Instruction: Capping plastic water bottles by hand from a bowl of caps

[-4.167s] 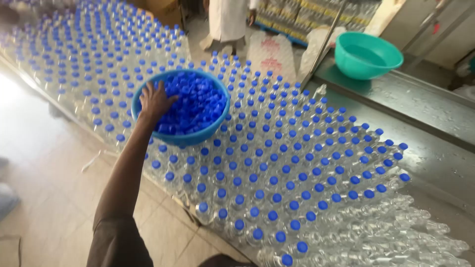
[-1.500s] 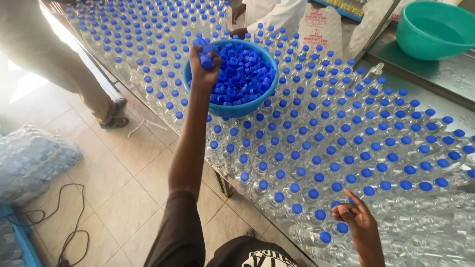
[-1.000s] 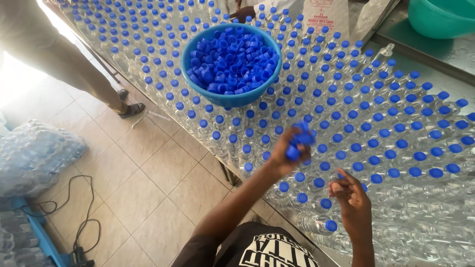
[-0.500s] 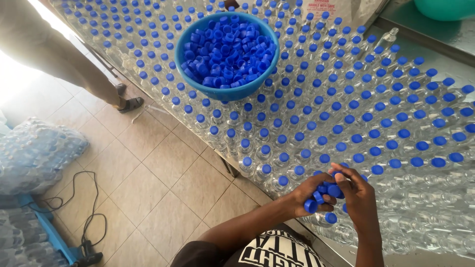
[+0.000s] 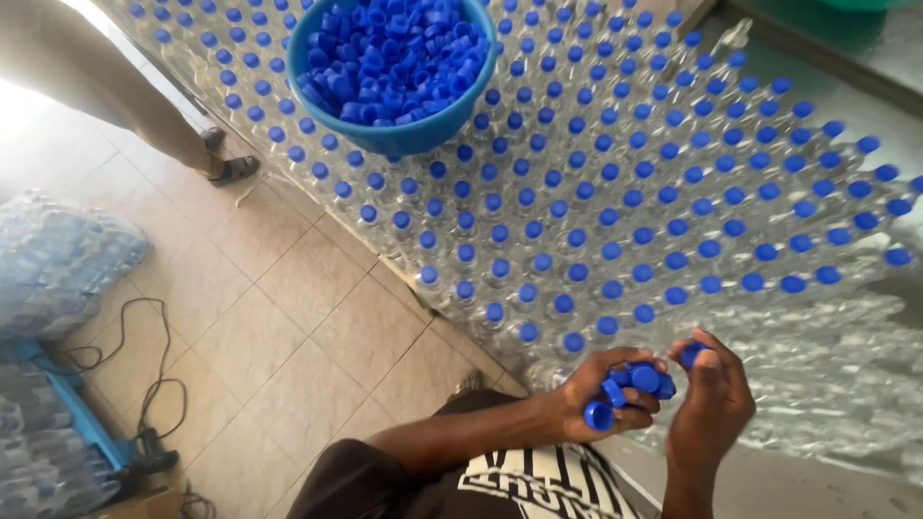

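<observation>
My left hand [image 5: 601, 389] is cupped around a handful of blue bottle caps [image 5: 635, 383] just below the near edge of a big field of clear plastic bottles [image 5: 615, 202]. My right hand [image 5: 711, 404] sits right beside it, pinching one blue cap [image 5: 690, 356] at its fingertips over the uncapped clear bottles [image 5: 817, 365] on the right. Most bottles carry blue caps. A blue bowl [image 5: 392, 67] heaped with loose blue caps rests on top of the bottles at the far side.
Another person's leg and sandalled foot [image 5: 226, 168] stand on the tiled floor [image 5: 279, 317] at the left. Shrink-wrapped bottle packs [image 5: 58, 259] lie at far left, beside a blue frame [image 5: 77, 413] and a black cable [image 5: 144, 384].
My left hand took caps from the blue bowl and came back to the near edge beside my right hand. The view has tilted down toward the near bottles.
</observation>
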